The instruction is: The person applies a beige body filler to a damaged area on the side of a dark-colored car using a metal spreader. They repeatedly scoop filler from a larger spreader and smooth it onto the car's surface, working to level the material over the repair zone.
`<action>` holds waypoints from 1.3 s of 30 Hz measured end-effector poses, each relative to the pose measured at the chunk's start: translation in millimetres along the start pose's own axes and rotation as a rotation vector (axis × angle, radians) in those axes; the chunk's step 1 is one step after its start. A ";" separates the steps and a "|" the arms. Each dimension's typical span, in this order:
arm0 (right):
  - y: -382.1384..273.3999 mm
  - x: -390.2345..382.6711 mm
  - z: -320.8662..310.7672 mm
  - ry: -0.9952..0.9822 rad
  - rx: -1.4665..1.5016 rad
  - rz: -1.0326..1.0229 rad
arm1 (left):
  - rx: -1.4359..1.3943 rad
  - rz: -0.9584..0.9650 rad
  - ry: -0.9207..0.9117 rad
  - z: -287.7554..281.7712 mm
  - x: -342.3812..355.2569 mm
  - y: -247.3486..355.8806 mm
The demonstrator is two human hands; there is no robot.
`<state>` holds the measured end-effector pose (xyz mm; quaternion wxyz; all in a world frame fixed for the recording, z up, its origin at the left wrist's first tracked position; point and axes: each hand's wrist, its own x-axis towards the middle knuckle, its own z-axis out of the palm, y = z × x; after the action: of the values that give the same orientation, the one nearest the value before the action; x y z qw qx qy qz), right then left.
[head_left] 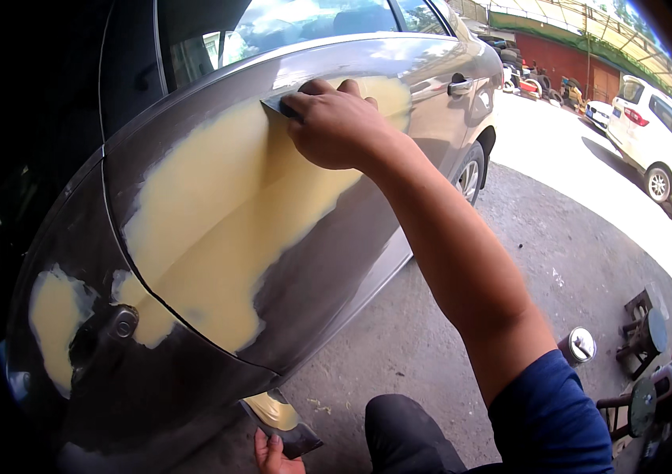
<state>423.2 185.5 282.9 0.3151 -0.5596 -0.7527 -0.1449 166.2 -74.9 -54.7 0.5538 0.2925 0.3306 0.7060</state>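
Note:
My right hand (336, 126) is closed around a dark, flat putty spreader (276, 104), its edge lying against the upper part of a grey car door (328, 253). A broad patch of yellow body filler (202, 217) covers much of the door and crosses its seam toward the door handle recess (121, 322). Low down below the car, my left hand (277, 457) grips a dark mixing board (303, 439) with a smear of yellow filler (274, 411) on it. Its thumb lies on top of the board; the other fingers are partly hidden.
Above the filler is the car's side window (304, 35); another door handle (460, 84) lies beyond. At right on the concrete floor stand an open can (578, 346) and small stools (650, 332). A white van (660, 126) and piled tires (537, 83) are farther off.

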 end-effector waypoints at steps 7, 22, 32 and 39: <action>-7.0 -78.7 56.0 0.173 0.142 -0.078 | -0.010 -0.006 0.039 -10.1 -2.9 -1.9; 57.8 -26.0 29.7 0.176 0.087 -0.007 | 0.046 -0.006 0.001 -4.5 -2.1 0.7; 31.8 1.6 8.2 0.033 0.063 -0.009 | -0.002 -0.211 0.196 0.7 -0.8 0.2; 34.6 -50.5 49.1 0.178 0.143 -0.063 | 0.078 -0.123 0.130 -10.5 2.1 -14.1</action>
<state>449.0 187.0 208.8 0.4151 -0.4969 -0.7473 -0.1495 165.9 -72.0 -72.2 0.5615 0.2468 0.4104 0.6748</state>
